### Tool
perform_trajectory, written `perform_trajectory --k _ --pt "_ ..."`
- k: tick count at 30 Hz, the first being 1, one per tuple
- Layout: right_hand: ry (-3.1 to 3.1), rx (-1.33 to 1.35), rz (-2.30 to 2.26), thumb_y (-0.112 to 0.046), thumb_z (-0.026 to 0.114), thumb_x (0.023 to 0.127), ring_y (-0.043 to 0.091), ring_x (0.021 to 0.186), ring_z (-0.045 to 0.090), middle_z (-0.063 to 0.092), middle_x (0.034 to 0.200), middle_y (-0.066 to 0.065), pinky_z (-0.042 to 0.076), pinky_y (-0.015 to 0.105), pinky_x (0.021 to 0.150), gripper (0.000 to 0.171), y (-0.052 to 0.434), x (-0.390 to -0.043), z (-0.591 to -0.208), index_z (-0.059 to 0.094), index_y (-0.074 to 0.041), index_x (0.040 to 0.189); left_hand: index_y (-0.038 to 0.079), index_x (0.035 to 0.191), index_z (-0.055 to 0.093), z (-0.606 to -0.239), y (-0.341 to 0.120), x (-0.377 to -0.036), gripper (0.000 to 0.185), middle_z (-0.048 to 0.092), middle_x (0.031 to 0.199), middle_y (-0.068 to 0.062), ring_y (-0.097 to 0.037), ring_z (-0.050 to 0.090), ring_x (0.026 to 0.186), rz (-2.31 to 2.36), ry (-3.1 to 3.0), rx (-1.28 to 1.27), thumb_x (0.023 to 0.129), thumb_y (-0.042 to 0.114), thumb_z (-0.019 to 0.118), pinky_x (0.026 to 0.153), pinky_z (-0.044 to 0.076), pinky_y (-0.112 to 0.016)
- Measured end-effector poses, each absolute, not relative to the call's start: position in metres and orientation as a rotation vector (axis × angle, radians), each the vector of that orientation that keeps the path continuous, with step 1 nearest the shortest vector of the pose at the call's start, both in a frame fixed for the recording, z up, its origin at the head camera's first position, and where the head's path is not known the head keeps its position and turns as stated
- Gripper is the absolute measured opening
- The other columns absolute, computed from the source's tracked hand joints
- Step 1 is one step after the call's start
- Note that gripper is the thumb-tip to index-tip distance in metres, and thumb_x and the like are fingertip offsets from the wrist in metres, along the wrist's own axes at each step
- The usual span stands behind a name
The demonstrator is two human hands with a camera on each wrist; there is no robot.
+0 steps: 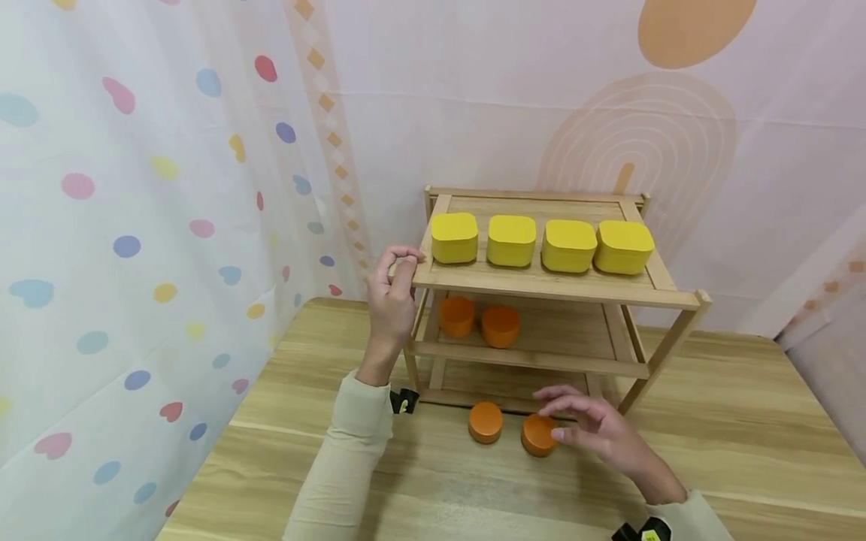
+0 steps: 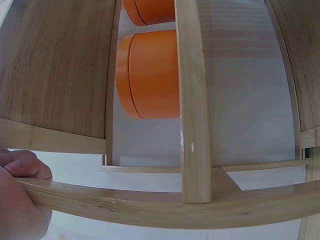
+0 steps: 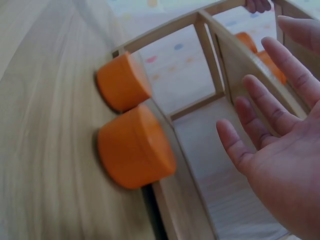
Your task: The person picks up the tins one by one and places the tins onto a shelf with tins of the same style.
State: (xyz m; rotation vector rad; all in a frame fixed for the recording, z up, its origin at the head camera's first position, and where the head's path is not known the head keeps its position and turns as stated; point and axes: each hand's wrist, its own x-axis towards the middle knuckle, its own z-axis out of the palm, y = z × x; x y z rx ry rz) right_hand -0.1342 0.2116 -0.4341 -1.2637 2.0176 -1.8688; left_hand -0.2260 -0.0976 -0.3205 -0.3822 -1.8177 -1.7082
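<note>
A three-tier wooden rack (image 1: 541, 284) stands on the table. My left hand (image 1: 402, 263) grips the front left corner of its top shelf, with the fingers (image 2: 20, 167) curled over the rail (image 2: 165, 205). Two round orange containers (image 1: 485, 422) (image 1: 537, 436) sit on the table before the rack's bottom tier. My right hand (image 1: 556, 417) hovers open just right of the nearer container (image 3: 135, 147), fingers (image 3: 260, 100) spread and holding nothing. The other container (image 3: 122, 82) lies beyond it. Two more orange containers (image 1: 457, 315) (image 1: 501, 326) stand at the left of the middle shelf, and one of them (image 2: 150, 75) looms large in the left wrist view.
Several yellow lidded boxes (image 1: 511, 240) line the top shelf in a row. The wooden table (image 1: 744, 436) stretches to the right and front. A curtain with coloured hearts (image 1: 135, 248) hangs at the left and a pale backdrop (image 1: 541, 98) stands behind the rack.
</note>
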Motion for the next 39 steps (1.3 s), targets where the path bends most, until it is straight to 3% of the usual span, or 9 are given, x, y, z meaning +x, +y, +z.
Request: perform_trajectory --k 3,6,16,23,33,39 --pt "2.046 -1.213 -1.862 0.017 0.053 0.091 0.009 0.131 0.047 0.051 0.139 0.004 0.042 0.024 0.104 0.029 0.215 -0.133 -0.441 0.060 0.006 0.117 0.000 0.098 0.062 -0.321 -0.097 -0.226 0.025 0.033 0.050 0.003 -0.010 0.024 0.041 -1.723 -1.810 -0.388 0.102 0.017 0.045 0.040 0.022 -0.023" --pt "2.085 -1.160 -1.854 0.015 0.053 0.091 0.007 0.131 0.046 0.051 0.139 0.009 0.043 0.025 0.102 0.025 0.218 -0.133 -0.447 0.058 0.012 0.116 0.001 0.098 0.063 -0.321 -0.096 -0.225 0.024 0.032 0.051 0.003 -0.010 0.024 0.041 -1.726 -1.804 -0.390 0.101 0.017 0.045 0.041 0.022 -0.022" --pt "2.147 -1.055 -1.856 0.012 0.057 0.090 0.013 0.129 0.050 0.051 0.139 0.014 0.043 0.026 0.102 0.026 0.223 -0.131 -0.465 0.057 0.013 0.116 0.001 0.099 0.063 -0.322 -0.097 -0.225 0.025 0.033 0.051 0.002 -0.011 0.024 0.040 -1.733 -1.814 -0.384 0.102 0.018 0.044 0.039 0.022 -0.023" --pt "2.179 -1.129 -1.854 0.014 0.058 0.089 0.012 0.128 0.051 0.051 0.140 -0.001 0.044 0.024 0.102 0.028 0.223 -0.135 -0.475 0.058 0.010 0.117 0.002 0.099 0.063 -0.321 -0.097 -0.225 0.025 0.033 0.049 0.003 -0.012 0.025 0.039 -1.704 -1.810 -0.392 0.102 0.018 0.044 0.038 0.023 -0.024" --pt "2.112 -1.019 -1.875 0.009 0.058 0.093 0.007 0.122 0.054 0.046 0.137 0.031 0.049 0.024 0.095 0.027 0.219 -0.137 -0.491 0.060 0.008 0.119 0.002 0.100 0.062 -0.321 -0.097 -0.227 0.025 0.032 0.049 0.003 -0.011 0.025 0.039 -1.720 -1.802 -0.410 0.101 0.019 0.044 0.037 0.022 -0.025" --pt "2.111 -0.911 -1.869 0.004 0.061 0.093 0.004 0.122 0.054 0.040 0.137 0.040 0.051 0.023 0.092 0.026 0.218 -0.134 -0.494 0.061 0.005 0.119 0.002 0.099 0.062 -0.321 -0.097 -0.227 0.025 0.032 0.049 0.004 -0.011 0.024 0.039 -1.720 -1.800 -0.407 0.101 0.019 0.044 0.037 0.022 -0.024"
